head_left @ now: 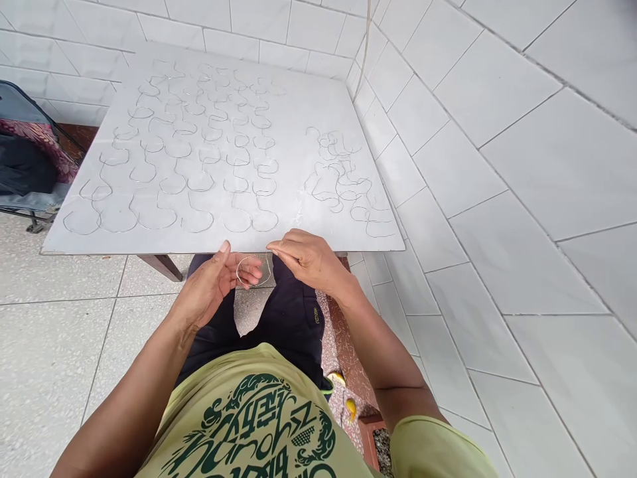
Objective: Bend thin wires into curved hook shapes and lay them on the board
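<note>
Gently, we cradle a thin bent wire (253, 271) on our open left hand (212, 285), fingertips of our right hand (311, 259) pinched together just beside it. It feels light and springy, best held at its curve.

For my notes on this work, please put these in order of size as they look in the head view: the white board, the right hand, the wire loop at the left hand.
1. White board
2. Right hand
3. Wire loop

The hand and loop are nearer the camera than the board, so they may look larger than they are.
</note>
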`<state>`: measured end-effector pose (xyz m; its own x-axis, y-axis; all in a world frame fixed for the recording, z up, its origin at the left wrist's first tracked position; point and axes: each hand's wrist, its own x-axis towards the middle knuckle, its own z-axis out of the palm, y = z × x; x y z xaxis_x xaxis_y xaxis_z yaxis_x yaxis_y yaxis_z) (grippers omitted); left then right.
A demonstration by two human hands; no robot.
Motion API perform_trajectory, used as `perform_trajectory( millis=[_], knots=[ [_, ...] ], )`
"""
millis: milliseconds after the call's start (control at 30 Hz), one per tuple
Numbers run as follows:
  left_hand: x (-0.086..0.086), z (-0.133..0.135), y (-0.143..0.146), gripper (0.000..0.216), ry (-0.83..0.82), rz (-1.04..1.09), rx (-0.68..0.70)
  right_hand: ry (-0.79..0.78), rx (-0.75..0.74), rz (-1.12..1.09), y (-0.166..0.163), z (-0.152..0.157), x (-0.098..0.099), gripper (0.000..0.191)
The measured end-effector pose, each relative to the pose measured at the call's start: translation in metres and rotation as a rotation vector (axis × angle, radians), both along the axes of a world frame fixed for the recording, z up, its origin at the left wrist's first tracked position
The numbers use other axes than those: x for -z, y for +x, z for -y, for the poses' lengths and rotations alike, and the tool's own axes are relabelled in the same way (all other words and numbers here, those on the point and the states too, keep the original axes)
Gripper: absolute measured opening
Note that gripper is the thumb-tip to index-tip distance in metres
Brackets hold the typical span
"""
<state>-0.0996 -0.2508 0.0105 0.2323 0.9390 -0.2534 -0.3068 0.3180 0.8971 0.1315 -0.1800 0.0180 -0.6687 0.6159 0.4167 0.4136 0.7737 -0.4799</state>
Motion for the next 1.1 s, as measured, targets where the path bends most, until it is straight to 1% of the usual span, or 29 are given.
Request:
perform_trajectory(
  millis=[133, 167, 267, 367, 500, 633, 733, 833, 933, 1100],
  knots=[
    [-0.005, 0.005, 0.005, 0.035, 0.134, -0.192, -0.084, 0.036, -0.010, 0.070, 0.000, 0.001, -0.003, 0.034],
    [-0.006, 0.005, 0.007, 0.032, 0.156, -0.218, -0.098, 0.040, -0.026, 0.082, 0.000, 0.002, -0.004, 0.034],
    [-0.004, 0.003, 0.010, 0.031, 0.168, -0.219, -0.122, 0.042, -0.080, 0.109, 0.001, 0.003, -0.009, 0.038],
    [0.001, 0.002, 0.013, 0.030, 0.136, -0.171, -0.152, 0.037, -0.147, 0.118, 0.003, 0.004, -0.014, 0.039],
    [0.005, 0.002, 0.019, 0.029, 0.084, -0.080, -0.179, 0.003, -0.220, 0.135, 0.003, 0.005, -0.015, 0.037],
    [0.002, -0.001, 0.022, 0.028, 0.042, 0.017, -0.237, -0.037, -0.275, 0.143, 0.001, 0.004, -0.014, 0.037],
    [-0.003, -0.003, 0.023, 0.026, 0.030, 0.041, -0.283, -0.094, -0.293, 0.102, 0.001, 0.003, -0.014, 0.035],
    [-0.007, -0.005, 0.023, 0.026, 0.019, 0.059, -0.313, -0.139, -0.301, 0.084, 0.001, 0.001, -0.015, 0.038],
    [-0.007, -0.004, 0.025, 0.026, 0.006, 0.083, -0.338, -0.185, -0.321, 0.069, 0.000, -0.002, -0.015, 0.040],
    [-0.003, -0.003, 0.026, 0.028, 0.002, 0.088, -0.331, -0.244, -0.390, 0.105, -0.002, -0.005, -0.016, 0.041]
  ],
)
